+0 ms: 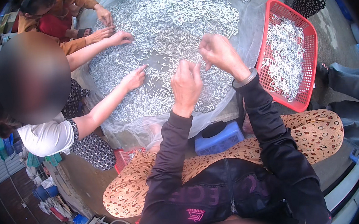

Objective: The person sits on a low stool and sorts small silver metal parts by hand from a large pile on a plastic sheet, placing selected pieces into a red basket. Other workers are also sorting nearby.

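My left hand (pixel 187 85) and my right hand (pixel 218 52) are raised close together over a big heap of small silvery-white pieces (pixel 171 30) spread on a clear plastic sheet (pixel 250 40). Both hands pinch one small pale piece between their fingertips. A silver bangle sits on my right wrist. Black sleeves cover both forearms.
A red plastic basket (pixel 310 52) holding sorted pale pieces stands at the right. A blue box (pixel 219 138) lies by my knees. At the left, a person in a white top reaches two hands (pixel 135 78) into the heap; another person in orange works at the far left.
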Action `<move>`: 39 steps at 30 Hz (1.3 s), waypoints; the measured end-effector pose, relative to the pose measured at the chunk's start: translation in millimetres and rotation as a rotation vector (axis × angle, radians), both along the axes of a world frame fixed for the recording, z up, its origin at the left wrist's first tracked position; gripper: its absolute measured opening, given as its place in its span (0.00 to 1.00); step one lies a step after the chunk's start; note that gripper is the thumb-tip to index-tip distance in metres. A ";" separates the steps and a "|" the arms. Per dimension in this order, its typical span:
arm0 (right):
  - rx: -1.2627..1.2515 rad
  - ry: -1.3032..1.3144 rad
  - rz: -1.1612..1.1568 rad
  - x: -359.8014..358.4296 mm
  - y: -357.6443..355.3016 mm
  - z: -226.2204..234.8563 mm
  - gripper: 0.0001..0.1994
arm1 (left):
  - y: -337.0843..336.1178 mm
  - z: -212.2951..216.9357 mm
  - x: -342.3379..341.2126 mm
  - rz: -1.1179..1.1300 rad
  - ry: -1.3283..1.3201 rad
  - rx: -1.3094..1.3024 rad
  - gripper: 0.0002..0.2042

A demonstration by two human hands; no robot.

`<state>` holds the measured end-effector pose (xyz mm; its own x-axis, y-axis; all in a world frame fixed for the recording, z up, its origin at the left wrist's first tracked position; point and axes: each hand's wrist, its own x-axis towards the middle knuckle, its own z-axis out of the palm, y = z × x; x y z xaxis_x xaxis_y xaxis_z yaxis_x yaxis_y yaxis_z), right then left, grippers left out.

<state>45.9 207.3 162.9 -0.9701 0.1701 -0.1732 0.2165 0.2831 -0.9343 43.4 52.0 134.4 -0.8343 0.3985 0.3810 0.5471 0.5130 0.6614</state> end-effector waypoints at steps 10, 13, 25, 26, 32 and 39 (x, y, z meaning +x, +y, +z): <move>-0.397 0.023 -0.116 -4.2 13.7 -38.3 0.07 | -20.6 -16.3 -28.2 -0.022 -0.394 0.442 0.07; -0.782 0.099 -0.154 -4.5 29.0 -60.4 0.07 | -44.3 -20.7 -40.1 -0.161 -0.948 0.968 0.08; -0.206 -0.075 0.001 11.4 39.1 -155.2 0.10 | -29.5 -122.0 -43.9 -0.009 -1.066 0.131 0.07; 0.242 -0.022 0.071 13.1 20.3 -168.0 0.11 | -28.5 -132.5 -36.2 -0.091 -0.636 -0.175 0.12; 0.725 -0.279 0.152 39.2 -28.2 -191.9 0.12 | -27.1 -146.4 -33.0 -0.095 -0.206 -0.586 0.13; 0.524 -0.297 0.061 18.7 -9.8 -164.4 0.19 | -58.9 -118.3 -60.7 -0.018 -0.587 -0.498 0.19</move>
